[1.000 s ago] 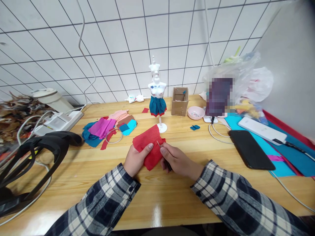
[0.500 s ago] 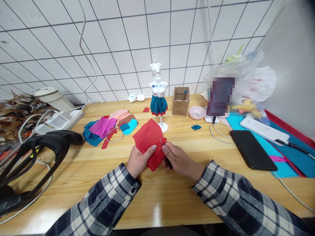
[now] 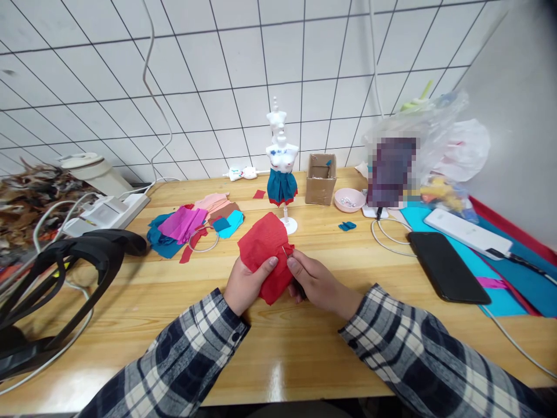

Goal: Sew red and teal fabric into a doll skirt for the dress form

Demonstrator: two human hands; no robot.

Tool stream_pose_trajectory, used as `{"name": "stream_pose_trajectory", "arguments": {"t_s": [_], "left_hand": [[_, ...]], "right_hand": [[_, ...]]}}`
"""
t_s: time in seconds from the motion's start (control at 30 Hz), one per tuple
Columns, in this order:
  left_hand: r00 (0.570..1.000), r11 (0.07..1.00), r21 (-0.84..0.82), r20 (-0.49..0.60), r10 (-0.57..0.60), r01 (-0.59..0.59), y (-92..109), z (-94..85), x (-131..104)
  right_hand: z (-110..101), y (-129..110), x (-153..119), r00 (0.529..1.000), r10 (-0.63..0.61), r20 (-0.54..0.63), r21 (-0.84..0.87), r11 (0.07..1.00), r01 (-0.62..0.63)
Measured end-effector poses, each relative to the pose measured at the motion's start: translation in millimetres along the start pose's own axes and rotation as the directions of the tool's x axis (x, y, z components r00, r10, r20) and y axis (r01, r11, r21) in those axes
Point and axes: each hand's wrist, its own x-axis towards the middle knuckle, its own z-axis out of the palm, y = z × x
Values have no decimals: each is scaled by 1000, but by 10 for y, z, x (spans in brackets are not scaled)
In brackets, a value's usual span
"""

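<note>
Red crepe paper (image 3: 265, 238) is pinched in my left hand (image 3: 246, 284), its thumb lying flat over the sheet. At the sheet's right edge, my right hand (image 3: 313, 278) is closed round small scissors (image 3: 299, 289). Their dark handle shows below the fingers, and a thin metal blade tip pokes out over the paper; the rest of the blades is hidden. Just beyond the paper stands a white mini mannequin (image 3: 282, 157) on a round base, wearing a teal skirt (image 3: 282, 186) with a red hem. A second white mannequin (image 3: 275, 121) shows partly behind it.
Coloured crepe scraps (image 3: 183, 223) and a ring lie left, near a black headset strap (image 3: 108, 255) and power strip (image 3: 115, 212). A cardboard box (image 3: 321, 191), pink bowl (image 3: 349, 200) and teal scraps (image 3: 347, 226) sit right of the mannequin. A black phone (image 3: 448, 267) lies further right.
The paper's upper left corner has curled inward slightly, and its top edge has shifted a little to the right. Both hands keep nearly the same place and grip.
</note>
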Motion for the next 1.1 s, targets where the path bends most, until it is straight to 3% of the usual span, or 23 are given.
{"name": "stream_pose_trajectory", "arguments": {"t_s": [0.13,0.67,1.1], "left_hand": [[999,1000,-8,-45,-3,3,-4,-17,4],[994,1000,0,111,-14,14,19,-29,-9],[994,1000,2,113,-9,8,11,-31,-1]], "right_hand": [[-4,-19,-2,1000,7,19,15,1000,-7],[-5,-32,3,998,40,-43,43,998,-38],[4,-57,3,994,29,-101,-35,999,-33]]}}
